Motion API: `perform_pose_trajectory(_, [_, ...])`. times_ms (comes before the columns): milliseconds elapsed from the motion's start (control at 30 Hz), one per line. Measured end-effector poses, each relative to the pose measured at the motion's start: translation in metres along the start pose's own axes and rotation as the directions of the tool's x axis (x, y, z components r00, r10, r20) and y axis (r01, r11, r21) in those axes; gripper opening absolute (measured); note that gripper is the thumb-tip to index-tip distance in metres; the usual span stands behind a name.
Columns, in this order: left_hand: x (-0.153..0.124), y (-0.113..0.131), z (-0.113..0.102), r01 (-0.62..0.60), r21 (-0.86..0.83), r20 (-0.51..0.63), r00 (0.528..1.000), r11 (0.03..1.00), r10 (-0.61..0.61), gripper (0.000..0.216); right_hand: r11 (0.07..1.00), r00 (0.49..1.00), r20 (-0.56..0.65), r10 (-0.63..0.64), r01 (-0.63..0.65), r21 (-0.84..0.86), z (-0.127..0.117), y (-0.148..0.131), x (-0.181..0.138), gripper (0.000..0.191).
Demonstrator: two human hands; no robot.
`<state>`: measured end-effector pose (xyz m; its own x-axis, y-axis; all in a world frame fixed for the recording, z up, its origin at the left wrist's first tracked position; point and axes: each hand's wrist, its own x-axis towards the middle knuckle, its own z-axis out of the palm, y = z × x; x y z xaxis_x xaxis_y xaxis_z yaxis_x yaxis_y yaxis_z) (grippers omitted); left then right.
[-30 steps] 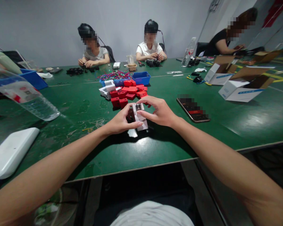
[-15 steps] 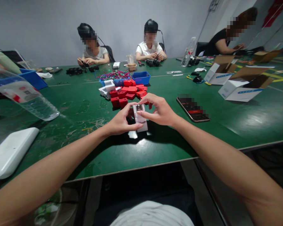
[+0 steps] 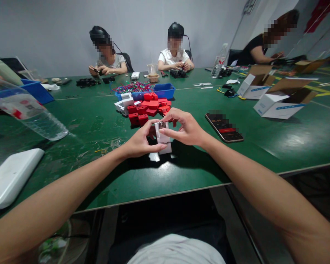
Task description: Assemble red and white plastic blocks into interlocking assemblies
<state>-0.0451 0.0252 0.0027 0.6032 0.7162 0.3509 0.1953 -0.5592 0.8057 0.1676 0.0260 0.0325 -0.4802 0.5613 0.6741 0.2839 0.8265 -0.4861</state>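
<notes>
A small white plastic housing (image 3: pixel 164 139) with a metallic piece at its top end is held between my two hands, just above the table near its front edge. My left hand (image 3: pixel 141 142) grips it from the left, thumb along the lower part. My right hand (image 3: pixel 185 128) pinches its upper end, the thumb by the metallic piece and the fingers curled over the far side. Right beyond my hands lies a pile of red plastic blocks (image 3: pixel 151 106). White plastic pieces (image 3: pixel 125 102) sit at the pile's left side.
Behind the pile stands a blue tray (image 3: pixel 165 91) with colored wires. A phone (image 3: pixel 224 127) lies to the right, with open white boxes (image 3: pixel 280 104) farther right. On the left are a plastic bottle (image 3: pixel 35 113) and a white case (image 3: pixel 15 178). Several people sit across the green table (image 3: pixel 99 124).
My hands keep the same hold on the white housing, with hardly any movement. The whole view has shifted very slightly.
</notes>
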Motion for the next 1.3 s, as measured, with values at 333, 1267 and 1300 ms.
perform_pose_trajectory(333, [0.001, -0.001, 0.000, -0.014, -0.027, 0.005, 1.000, 1.000, 0.015, 0.066, 1.000, 1.000, -0.006, 0.000, 0.000, -0.021, 0.001, 0.001, -0.001, 0.021])
perform_pose_trajectory(1267, [0.007, -0.005, 0.009, 0.223, -0.290, -0.276, 0.912, 0.931, -0.304, 0.050, 0.970, 0.946, 0.243, 0.216, -0.180, -0.161, 0.004, 0.013, -0.005, 0.058])
perform_pose_trajectory(1300, [0.006, -0.005, 0.009, 0.236, -0.293, -0.295, 0.899, 0.926, -0.323, 0.051, 0.967, 0.940, 0.245, 0.235, -0.202, -0.155, 0.003, 0.013, -0.005, 0.061])
